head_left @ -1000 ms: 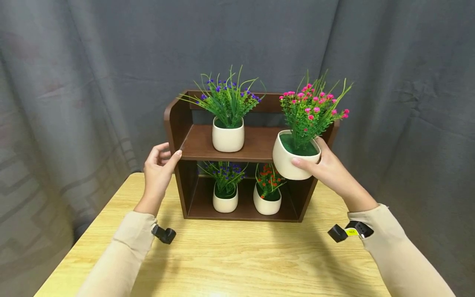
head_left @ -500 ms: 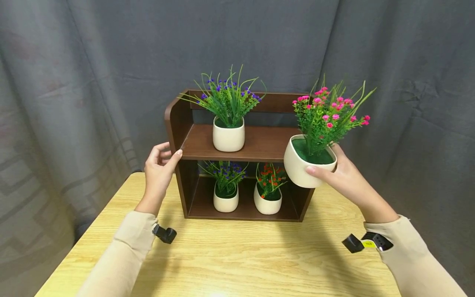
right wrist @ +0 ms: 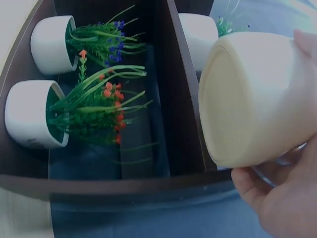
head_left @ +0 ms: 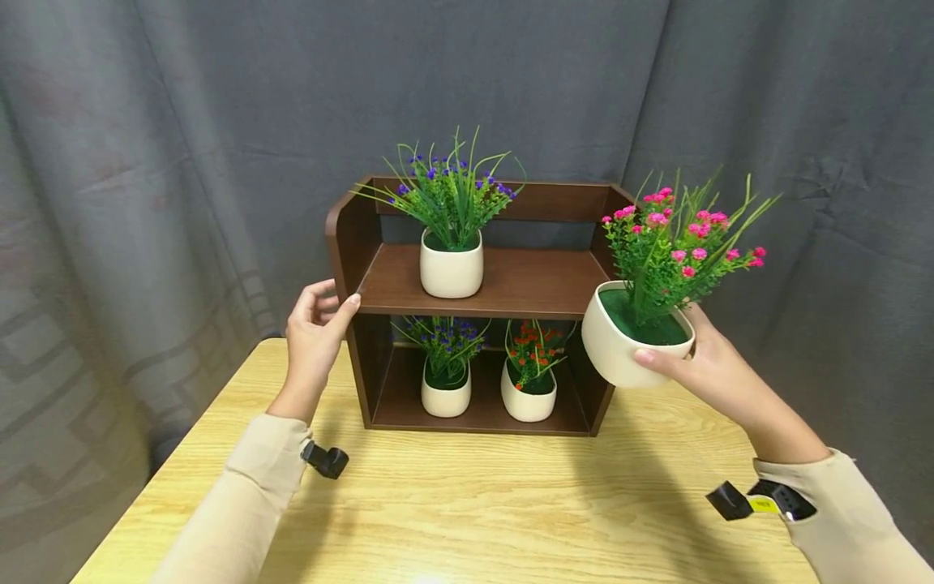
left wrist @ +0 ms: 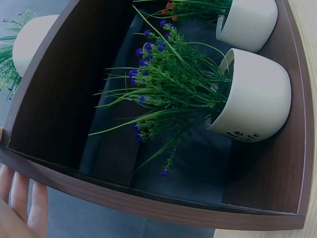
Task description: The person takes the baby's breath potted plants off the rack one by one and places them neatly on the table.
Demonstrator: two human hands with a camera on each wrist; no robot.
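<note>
My right hand (head_left: 722, 377) holds a cream pot of pink flowers (head_left: 620, 353), thumb on its near wall, the other fingers partly hidden behind. The pot tilts in front of the right end of the brown two-tier shelf (head_left: 540, 284); its underside shows in the right wrist view. At the shelf's left side panel, my left hand (head_left: 310, 345) grips the edge, thumb in front and fingers on the outside. A pot of purple flowers (head_left: 451, 272) stands on the upper tier. Below it are a second purple-flowered pot (head_left: 445, 399) and an orange-red-flowered pot (head_left: 528, 404).
The shelf stands on a light wooden table (head_left: 452, 503), whose front part lies before it. Grey curtains (head_left: 292, 97) hang behind and at both sides. Small black cameras are worn at both wrists, over beige sleeves (head_left: 255, 478).
My right hand has carried the pink-flowered pot to the right and a little lower, uncovering the right part of the upper tier. The left hand has stayed on the side panel.
</note>
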